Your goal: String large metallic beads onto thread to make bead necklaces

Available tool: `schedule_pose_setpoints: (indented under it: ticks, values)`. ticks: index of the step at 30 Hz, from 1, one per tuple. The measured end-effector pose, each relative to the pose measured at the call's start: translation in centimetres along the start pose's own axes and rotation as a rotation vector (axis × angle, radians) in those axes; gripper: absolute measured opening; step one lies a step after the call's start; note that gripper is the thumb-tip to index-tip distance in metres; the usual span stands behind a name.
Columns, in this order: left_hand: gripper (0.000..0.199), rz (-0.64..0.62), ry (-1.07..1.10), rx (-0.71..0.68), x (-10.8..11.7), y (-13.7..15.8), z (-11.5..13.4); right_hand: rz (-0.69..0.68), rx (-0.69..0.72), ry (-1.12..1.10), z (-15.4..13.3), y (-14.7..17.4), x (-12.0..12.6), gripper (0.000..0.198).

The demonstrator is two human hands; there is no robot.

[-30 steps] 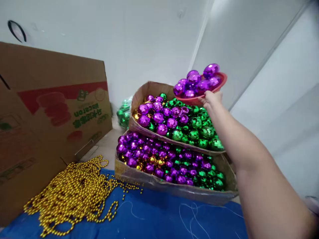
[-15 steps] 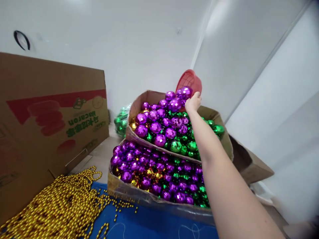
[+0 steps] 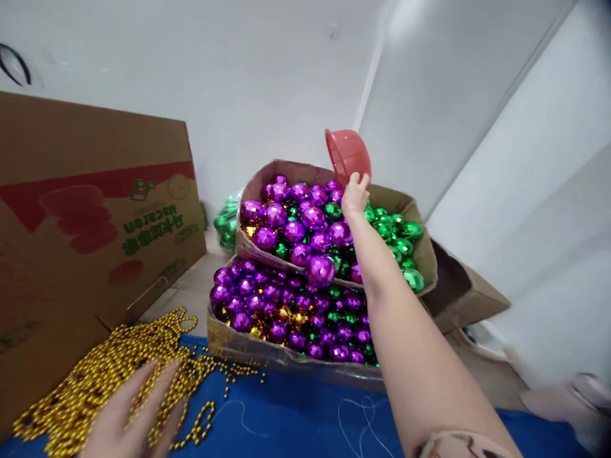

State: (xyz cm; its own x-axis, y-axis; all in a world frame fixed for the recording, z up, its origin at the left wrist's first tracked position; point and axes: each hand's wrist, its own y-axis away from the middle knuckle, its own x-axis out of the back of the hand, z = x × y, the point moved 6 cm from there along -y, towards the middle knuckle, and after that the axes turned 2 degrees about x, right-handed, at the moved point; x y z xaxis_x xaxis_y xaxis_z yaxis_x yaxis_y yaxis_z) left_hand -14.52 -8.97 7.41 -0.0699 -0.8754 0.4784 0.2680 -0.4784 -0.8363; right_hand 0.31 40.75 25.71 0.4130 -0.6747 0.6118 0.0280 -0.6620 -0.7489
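Note:
My right hand (image 3: 356, 196) grips the rim of a red plastic basket (image 3: 352, 152), tipped on its side above the back cardboard box (image 3: 414, 210). Shiny purple balls (image 3: 314, 217) and green balls (image 3: 405, 246) fill that box, with a little gold among them. One purple ball (image 3: 320, 271) is at its front edge, over the front cardboard box (image 3: 267, 351), which holds purple, green and gold balls. My left hand (image 3: 136, 416), somewhat blurred, has its fingers spread at the lower left, in front of a heap of gold bead strings (image 3: 102, 375).
A large printed carton (image 3: 95, 197) stands on the left. Behind the boxes lies a clear bag of green balls (image 3: 226, 222). An open carton (image 3: 470, 289) is on the right. Loose thread (image 3: 363, 413) lies on a blue sheet (image 3: 296, 413). A black hoop (image 3: 16, 63) hangs on the wall.
The purple balls at the basket's mouth have tumbled into the back box, one reaching its front edge. The basket has turned further over. My left hand has come into view.

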Motion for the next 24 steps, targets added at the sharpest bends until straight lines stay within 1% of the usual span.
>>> schedule_pose_setpoints:
  ticks: [1,2,3,5,6,7,8,9,11,13,16,19,21,23,24]
  values:
    - [0.056,-0.064,0.020,-0.026,-2.9,-1.0,2.0,-0.004,0.007,-0.004,0.1,0.3,0.0,0.039]
    - [0.064,-0.127,0.044,-0.117,-6.2,-2.1,4.6,-0.005,0.010,-0.013,0.2,0.7,0.1,0.039]
    - [0.067,-0.162,0.070,-0.221,-9.6,-3.3,7.3,-0.008,0.009,-0.023,0.3,1.1,0.2,0.039]
    - [0.065,-0.253,0.109,-0.403,-16.3,-5.4,12.0,-0.013,-0.016,-0.046,1.0,1.9,0.4,0.037]
    - [0.063,-0.318,0.119,-0.475,-19.3,-6.1,13.7,-0.015,-0.035,-0.055,1.6,2.3,0.5,0.036]
    - [0.060,-0.365,0.114,-0.481,-21.9,-6.6,14.6,-0.016,-0.051,-0.063,2.3,2.7,0.6,0.034]
    - [0.057,-0.405,0.100,-0.469,-23.9,-6.8,15.0,-0.012,-0.056,-0.072,3.0,3.0,0.5,0.033]
    - [0.055,-0.435,0.097,-0.466,-25.4,-6.6,15.1,-0.009,-0.052,-0.081,3.8,3.3,0.5,0.032]
    - [0.054,-0.465,0.095,-0.449,-27.0,-6.0,14.6,-0.005,-0.030,-0.095,5.3,3.6,0.0,0.031]
    - [0.055,-0.459,0.106,-0.443,-27.4,-5.5,14.1,-0.017,-0.032,-0.105,6.5,3.9,-0.7,0.032]
    - [0.047,-0.410,0.134,-0.426,-27.0,-5.6,13.9,-0.034,-0.055,-0.153,7.3,4.6,-1.7,0.032]
    - [0.033,-0.334,0.189,-0.411,-26.6,-6.3,14.3,-0.048,-0.047,-0.207,7.0,5.2,-2.5,0.034]
    - [0.026,-0.277,0.265,-0.392,-26.3,-6.8,14.4,-0.057,-0.032,-0.225,6.6,5.2,-3.0,0.036]
    - [0.027,-0.215,0.363,-0.324,-25.7,-7.5,14.3,-0.061,-0.030,-0.228,6.3,5.0,-3.3,0.036]
    - [0.032,-0.179,0.404,-0.272,-25.4,-7.8,14.3,-0.062,-0.034,-0.226,6.2,4.8,-3.5,0.037]
